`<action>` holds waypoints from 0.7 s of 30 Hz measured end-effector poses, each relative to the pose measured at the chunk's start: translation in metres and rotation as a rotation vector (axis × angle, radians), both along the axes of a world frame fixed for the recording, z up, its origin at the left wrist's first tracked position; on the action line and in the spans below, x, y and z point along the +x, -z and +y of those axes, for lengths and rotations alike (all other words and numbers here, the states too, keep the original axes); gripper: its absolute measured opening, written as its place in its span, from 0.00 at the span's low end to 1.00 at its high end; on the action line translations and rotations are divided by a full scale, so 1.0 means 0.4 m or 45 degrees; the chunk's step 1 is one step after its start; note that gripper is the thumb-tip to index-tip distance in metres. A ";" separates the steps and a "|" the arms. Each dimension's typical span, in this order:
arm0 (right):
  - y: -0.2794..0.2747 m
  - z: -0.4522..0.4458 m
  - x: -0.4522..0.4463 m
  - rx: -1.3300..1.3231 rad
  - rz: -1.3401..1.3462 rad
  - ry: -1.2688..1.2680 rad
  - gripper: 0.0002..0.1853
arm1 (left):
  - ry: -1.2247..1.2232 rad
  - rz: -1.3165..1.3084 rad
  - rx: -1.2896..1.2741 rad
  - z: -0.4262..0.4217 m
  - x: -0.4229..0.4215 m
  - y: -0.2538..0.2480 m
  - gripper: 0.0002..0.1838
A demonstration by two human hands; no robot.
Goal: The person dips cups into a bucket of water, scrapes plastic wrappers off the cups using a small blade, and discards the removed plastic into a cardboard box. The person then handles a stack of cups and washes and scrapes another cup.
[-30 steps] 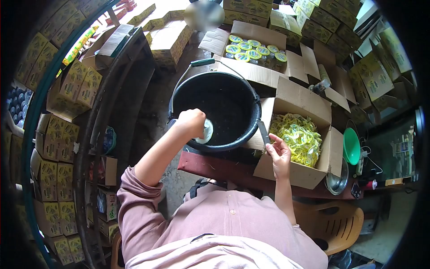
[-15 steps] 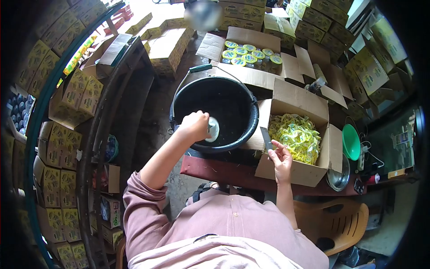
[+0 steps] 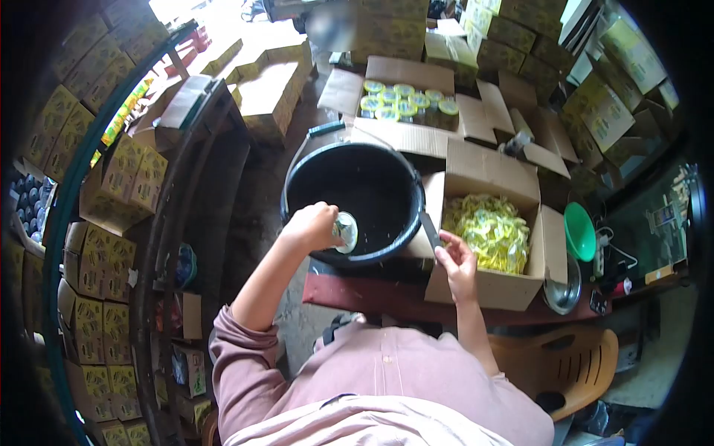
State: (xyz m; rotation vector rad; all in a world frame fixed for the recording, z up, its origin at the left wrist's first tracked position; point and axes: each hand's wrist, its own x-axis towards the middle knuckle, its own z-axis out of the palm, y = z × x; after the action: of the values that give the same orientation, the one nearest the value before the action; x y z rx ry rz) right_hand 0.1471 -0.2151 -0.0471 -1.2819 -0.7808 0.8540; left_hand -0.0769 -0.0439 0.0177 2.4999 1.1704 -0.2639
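Note:
My left hand (image 3: pixel 314 225) is closed around a small clear cup (image 3: pixel 345 232) with a pale round end, at the near left side of the black bucket (image 3: pixel 372 167). The cup is tilted, and my fingers hide part of it. In my right hand (image 3: pixel 457 262), thumb and fingers pinch a flat, dark grey, blade-like strip (image 3: pixel 430 230). It points up and left, its tip close to the bucket's right rim. Just right of it stands an open carton (image 3: pixel 483 288) full of crumpled yellow-and-clear plastic pieces (image 3: pixel 487 236).
Behind the bucket, an open carton (image 3: pixel 409 70) holds several yellow-rimmed cups (image 3: pixel 405 108). A green bowl (image 3: pixel 579 232) and a metal basin (image 3: pixel 563 290) sit at the right. An orange plastic chair (image 3: pixel 573 364) stands below. Stacked cartons (image 3: pixel 100 260) line the left.
My left hand and the cup have moved down and slightly left, and the cup has turned. The strip in my right hand has come closer to the bucket's rim. The whole view has shifted slightly.

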 end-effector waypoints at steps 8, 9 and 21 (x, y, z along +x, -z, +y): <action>0.000 0.023 0.020 -0.013 0.019 0.038 0.15 | 0.001 -0.001 0.029 0.010 -0.007 -0.003 0.29; 0.000 0.029 0.021 -0.014 0.022 0.045 0.15 | 0.006 -0.071 0.120 0.007 -0.009 -0.005 0.29; -0.021 0.093 0.042 0.038 0.017 0.006 0.16 | -0.001 0.227 -0.285 0.042 -0.012 -0.024 0.28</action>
State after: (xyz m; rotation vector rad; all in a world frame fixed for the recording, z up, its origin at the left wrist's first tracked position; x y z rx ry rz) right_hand 0.1638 -0.1780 -0.0386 -1.2501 -0.7769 0.8432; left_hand -0.0819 -0.0270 0.0273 2.3172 1.1389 -0.5939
